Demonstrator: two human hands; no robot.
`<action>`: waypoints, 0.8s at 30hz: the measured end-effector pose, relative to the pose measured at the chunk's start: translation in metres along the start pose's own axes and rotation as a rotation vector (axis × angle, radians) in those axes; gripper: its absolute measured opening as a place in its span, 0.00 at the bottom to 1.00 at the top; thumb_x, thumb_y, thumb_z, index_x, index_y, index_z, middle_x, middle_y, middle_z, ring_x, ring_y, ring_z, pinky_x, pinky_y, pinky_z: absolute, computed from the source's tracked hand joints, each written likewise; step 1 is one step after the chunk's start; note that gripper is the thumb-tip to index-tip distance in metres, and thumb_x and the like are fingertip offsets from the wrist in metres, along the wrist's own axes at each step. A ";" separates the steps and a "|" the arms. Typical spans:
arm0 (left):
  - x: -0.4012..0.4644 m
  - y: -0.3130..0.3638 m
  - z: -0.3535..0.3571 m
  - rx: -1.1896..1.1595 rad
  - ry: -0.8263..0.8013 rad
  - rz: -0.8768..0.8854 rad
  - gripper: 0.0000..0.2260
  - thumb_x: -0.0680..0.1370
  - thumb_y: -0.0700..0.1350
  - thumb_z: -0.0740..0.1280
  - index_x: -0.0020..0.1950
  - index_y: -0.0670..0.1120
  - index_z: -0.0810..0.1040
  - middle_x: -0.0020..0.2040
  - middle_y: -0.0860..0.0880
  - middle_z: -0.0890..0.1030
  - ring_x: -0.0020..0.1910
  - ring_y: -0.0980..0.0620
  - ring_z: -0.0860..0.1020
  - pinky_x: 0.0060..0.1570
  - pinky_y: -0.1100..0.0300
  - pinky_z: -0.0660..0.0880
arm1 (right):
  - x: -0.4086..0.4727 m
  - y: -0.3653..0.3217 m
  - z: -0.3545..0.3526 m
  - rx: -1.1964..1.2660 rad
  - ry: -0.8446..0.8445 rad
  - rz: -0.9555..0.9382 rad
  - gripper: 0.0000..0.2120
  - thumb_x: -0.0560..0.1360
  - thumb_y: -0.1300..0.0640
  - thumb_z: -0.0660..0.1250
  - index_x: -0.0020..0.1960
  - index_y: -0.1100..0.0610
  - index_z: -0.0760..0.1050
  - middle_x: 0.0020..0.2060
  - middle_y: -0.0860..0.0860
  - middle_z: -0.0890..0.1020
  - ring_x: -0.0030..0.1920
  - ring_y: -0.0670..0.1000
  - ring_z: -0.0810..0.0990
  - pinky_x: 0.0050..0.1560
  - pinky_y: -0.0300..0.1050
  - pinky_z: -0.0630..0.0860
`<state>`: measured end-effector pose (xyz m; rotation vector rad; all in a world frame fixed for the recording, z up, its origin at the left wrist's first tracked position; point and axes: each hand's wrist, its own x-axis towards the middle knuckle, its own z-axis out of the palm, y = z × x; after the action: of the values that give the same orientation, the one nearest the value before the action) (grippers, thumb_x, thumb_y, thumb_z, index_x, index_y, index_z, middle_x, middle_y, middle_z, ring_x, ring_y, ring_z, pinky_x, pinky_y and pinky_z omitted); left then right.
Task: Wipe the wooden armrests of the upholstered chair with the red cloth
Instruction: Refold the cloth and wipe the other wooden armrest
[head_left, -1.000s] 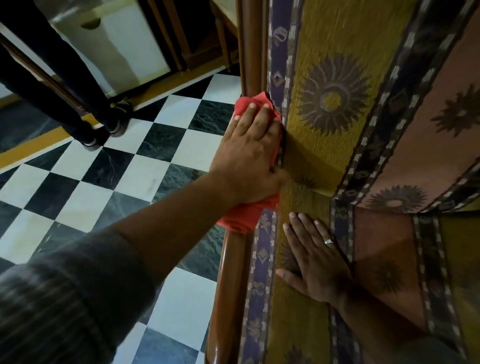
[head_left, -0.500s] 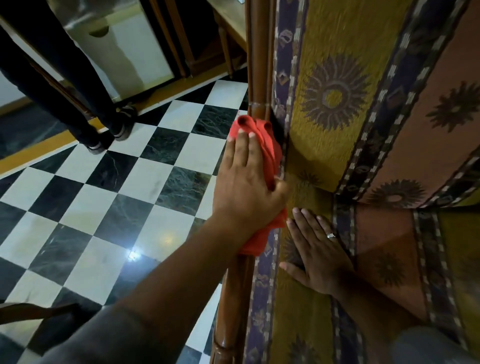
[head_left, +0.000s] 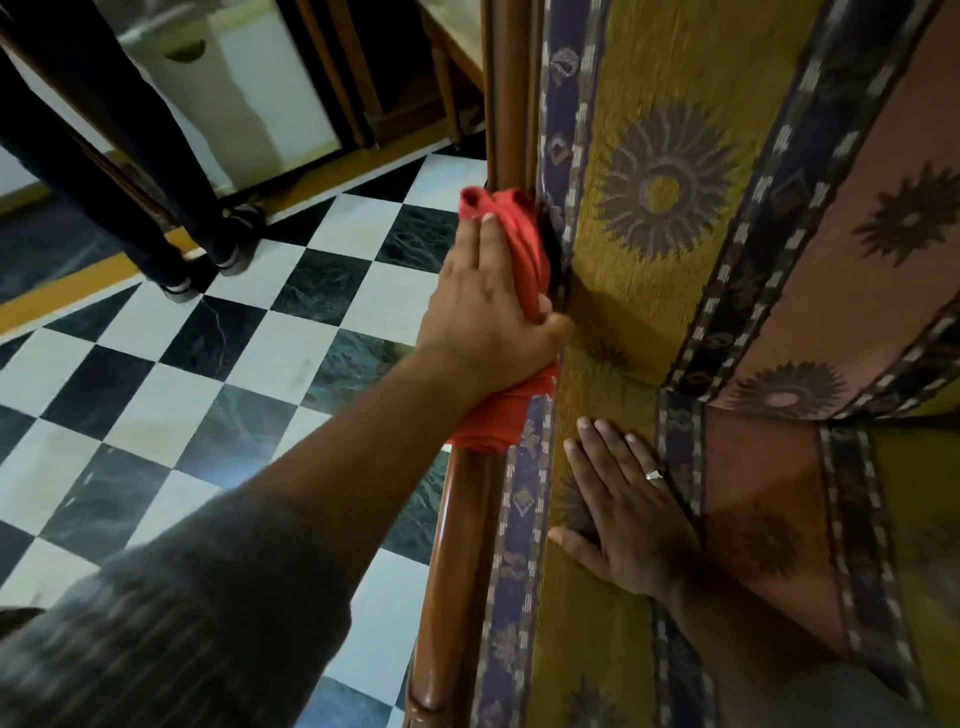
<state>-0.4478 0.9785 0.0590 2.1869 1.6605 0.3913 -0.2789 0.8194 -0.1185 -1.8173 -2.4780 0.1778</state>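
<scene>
My left hand (head_left: 485, 317) presses the red cloth (head_left: 511, 244) around the polished wooden armrest (head_left: 460, 545), which runs from the bottom of the view up past the cloth. The cloth bunches out above my fingertips and hangs below my wrist. My thumb hooks over the rail's inner side, against the upholstery. My right hand (head_left: 626, 512) lies flat, fingers spread, on the patterned yellow seat cushion (head_left: 597, 649) of the upholstered chair (head_left: 670, 171), just right of the armrest. It has a ring on one finger and holds nothing.
A black-and-white checkered tile floor (head_left: 223, 374) lies to the left of the chair. A person's legs and dark shoes (head_left: 202, 260) stand at the upper left. Wooden furniture legs (head_left: 447, 88) and a white cabinet (head_left: 260, 104) are behind.
My left hand has turned around the rail, and the cloth now wraps it more tightly with my fingers over the outer side. My right hand stays flat on the cushion.
</scene>
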 end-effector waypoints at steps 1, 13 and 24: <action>-0.008 -0.003 0.001 -0.001 0.000 -0.018 0.47 0.71 0.61 0.65 0.81 0.44 0.46 0.81 0.40 0.53 0.77 0.39 0.58 0.72 0.44 0.63 | 0.000 0.000 0.001 0.001 0.003 -0.001 0.46 0.76 0.27 0.51 0.80 0.60 0.53 0.81 0.59 0.53 0.81 0.58 0.50 0.77 0.62 0.57; 0.019 0.008 -0.005 0.263 0.004 0.170 0.51 0.69 0.70 0.62 0.80 0.40 0.49 0.81 0.38 0.50 0.80 0.40 0.47 0.79 0.46 0.49 | 0.004 0.000 0.007 0.004 0.061 -0.012 0.46 0.76 0.27 0.53 0.80 0.59 0.52 0.81 0.58 0.52 0.81 0.58 0.51 0.78 0.60 0.53; 0.022 0.011 0.002 0.223 -0.018 0.102 0.52 0.64 0.69 0.60 0.79 0.41 0.49 0.81 0.38 0.50 0.80 0.39 0.48 0.77 0.45 0.52 | 0.000 0.003 0.011 0.015 0.050 -0.001 0.46 0.75 0.27 0.54 0.80 0.59 0.52 0.81 0.58 0.52 0.81 0.58 0.51 0.77 0.62 0.56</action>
<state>-0.4317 0.9966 0.0624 2.4363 1.6569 0.2214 -0.2774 0.8201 -0.1300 -1.7913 -2.4375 0.1482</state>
